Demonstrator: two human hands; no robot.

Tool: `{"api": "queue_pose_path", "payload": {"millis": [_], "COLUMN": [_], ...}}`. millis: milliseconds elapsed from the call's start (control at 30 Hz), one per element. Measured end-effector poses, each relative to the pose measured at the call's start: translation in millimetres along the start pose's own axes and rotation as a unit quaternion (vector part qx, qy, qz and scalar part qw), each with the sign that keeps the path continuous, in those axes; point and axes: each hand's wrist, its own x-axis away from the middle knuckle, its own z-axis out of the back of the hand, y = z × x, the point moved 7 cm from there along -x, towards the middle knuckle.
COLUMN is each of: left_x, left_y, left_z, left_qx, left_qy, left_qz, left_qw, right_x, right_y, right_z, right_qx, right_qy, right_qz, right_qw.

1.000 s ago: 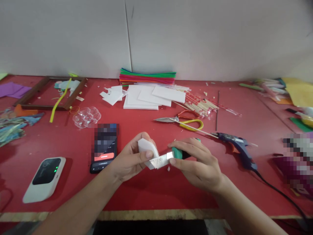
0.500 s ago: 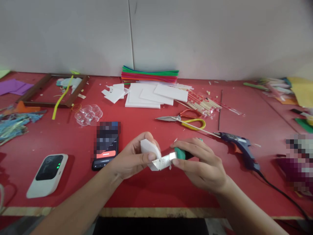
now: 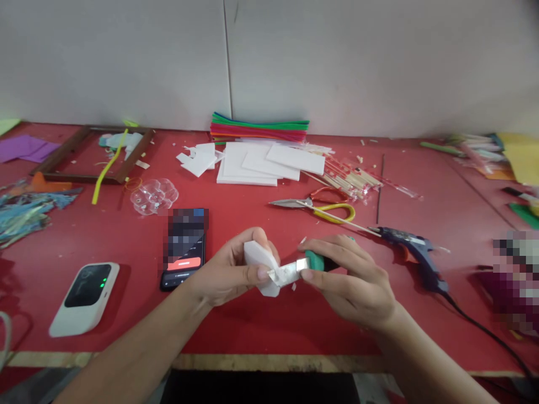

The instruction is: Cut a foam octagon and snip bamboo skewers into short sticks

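Observation:
My left hand (image 3: pixel 227 272) is closed around a small white foam piece (image 3: pixel 256 255), thumb pressed on its front edge. My right hand (image 3: pixel 349 278) grips a knife with a green handle (image 3: pixel 315 261); its metal blade (image 3: pixel 286 273) lies against the lower edge of the foam piece. Both hands hover just above the red table (image 3: pixel 269 320) near its front edge. Small white shavings lie under the blade.
A phone (image 3: pixel 184 255) and a white pocket device (image 3: pixel 84 297) lie left of my hands. Scissors (image 3: pixel 320 206), a blue glue gun (image 3: pixel 410 249) with cord, white foam sheets (image 3: pixel 261 163), sticks (image 3: pixel 349 179), coloured foam strips (image 3: pixel 259 128) and a wooden frame (image 3: pixel 90 154) lie beyond.
The blade has slid further in along the foam piece's lower edge, less of it showing. Both hands stayed almost in place; the view shifted slightly.

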Motion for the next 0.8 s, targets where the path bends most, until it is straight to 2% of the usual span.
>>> {"api": "queue_pose_path", "payload": {"millis": [233, 367, 633, 800], "left_x": [-1.1, 0.3, -0.1, 1.0], "left_y": [-6.2, -1.5, -2.6, 0.0], "left_z": [-4.7, -6.7, -2.4, -1.9], "left_qx": [-0.011, -0.011, -0.048, -0.055], "left_qy": [0.012, 0.014, 0.040, 0.036], "left_qz": [0.009, 0.006, 0.029, 0.016], "left_qw": [1.000, 1.000, 0.998, 0.998], "right_x": [1.4, 0.2, 1.5, 2.0], "right_y": [-2.6, -1.4, 0.7, 1.7], "right_z": [-3.0, -1.7, -1.5, -1.9], "right_qx": [-0.018, -0.022, -0.015, -0.008], "right_qy": [0.004, 0.009, 0.004, 0.008], "right_qz": [-0.008, -0.012, -0.016, -0.014], "right_qw": [1.000, 1.000, 1.000, 1.000]}}
